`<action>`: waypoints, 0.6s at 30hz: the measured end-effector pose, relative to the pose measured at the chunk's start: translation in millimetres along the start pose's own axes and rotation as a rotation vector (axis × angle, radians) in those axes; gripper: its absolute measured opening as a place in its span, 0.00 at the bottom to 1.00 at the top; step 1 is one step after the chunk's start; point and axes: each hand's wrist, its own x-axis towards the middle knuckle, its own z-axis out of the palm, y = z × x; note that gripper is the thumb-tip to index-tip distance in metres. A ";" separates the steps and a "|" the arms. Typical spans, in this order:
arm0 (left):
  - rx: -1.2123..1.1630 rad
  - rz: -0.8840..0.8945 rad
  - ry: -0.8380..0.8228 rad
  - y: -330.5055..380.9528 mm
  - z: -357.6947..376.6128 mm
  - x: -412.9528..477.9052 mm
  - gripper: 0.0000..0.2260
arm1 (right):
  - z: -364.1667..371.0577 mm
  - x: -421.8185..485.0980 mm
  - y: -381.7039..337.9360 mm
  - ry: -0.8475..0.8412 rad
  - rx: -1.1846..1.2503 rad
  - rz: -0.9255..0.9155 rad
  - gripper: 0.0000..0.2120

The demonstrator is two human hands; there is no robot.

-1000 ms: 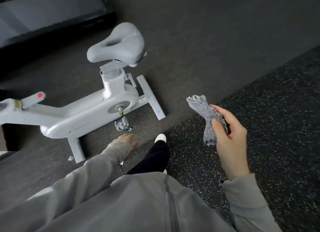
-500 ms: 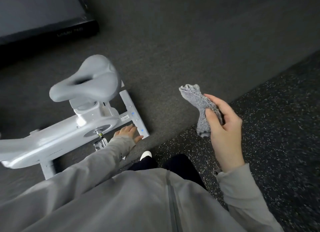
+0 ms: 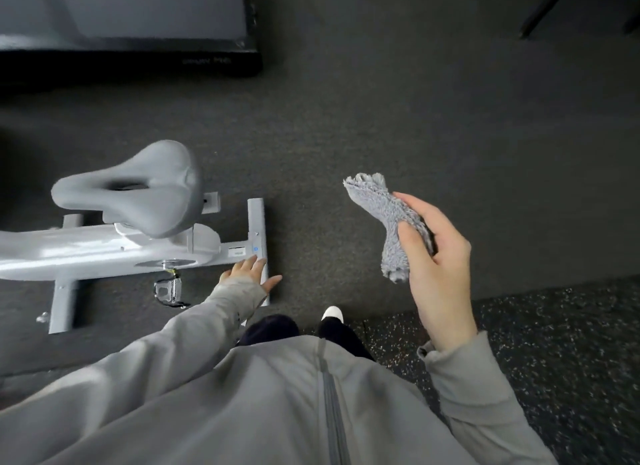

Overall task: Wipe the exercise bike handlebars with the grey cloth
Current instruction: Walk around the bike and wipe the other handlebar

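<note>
Nearest: grey zip jacket [image 3: 277, 412] fills the bottom of the view; both sleeves reach forward. Right hand [image 3: 436, 256] is raised at right, thumb and fingers curled round the middle of the cloth [image 3: 384, 218]. The cloth is grey, fluffy and bunched; one end fans up-left past the fingertips, the other hangs below the thumb; it's in the air, touching only that hand, well apart from the bike.

Left hand [image 3: 251, 274] is low at centre-left, fingers straight and slightly spread, holding nothing. It overlaps the bike's rear foot bar [image 3: 258, 222] in the view; we can't tell whether it touches the bar or is above it.

One white shoe [image 3: 332, 314] shows just beyond the jacket hem, near the seam where the speckled rubber mat [image 3: 554, 343] meets the dark carpet [image 3: 415, 118].

Bike [image 3: 86, 253] stands on the carpet at left, pale frame running off the left edge; pedal [image 3: 168, 289] hangs on the near side, just left of the left hand; grey saddle [image 3: 138, 201] sits above the frame, nose pointing left.

Farthest: we see the end of a black treadmill [image 3: 138, 24] at top left, apart from the bike.
</note>
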 end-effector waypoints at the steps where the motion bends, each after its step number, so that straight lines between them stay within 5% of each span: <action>1: -0.032 -0.009 0.016 12.7 -2.4 5.3 0.30 | -9.1 13.9 1.5 -0.022 0.001 0.003 0.15; 8: -0.162 -0.145 0.097 47.9 -27.9 41.4 0.30 | -31.6 108.5 6.7 -0.122 0.045 -0.009 0.15; 18: -0.339 -0.305 0.084 51.8 -99.7 145.7 0.30 | 43.3 273.1 -8.4 -0.358 0.023 -0.095 0.16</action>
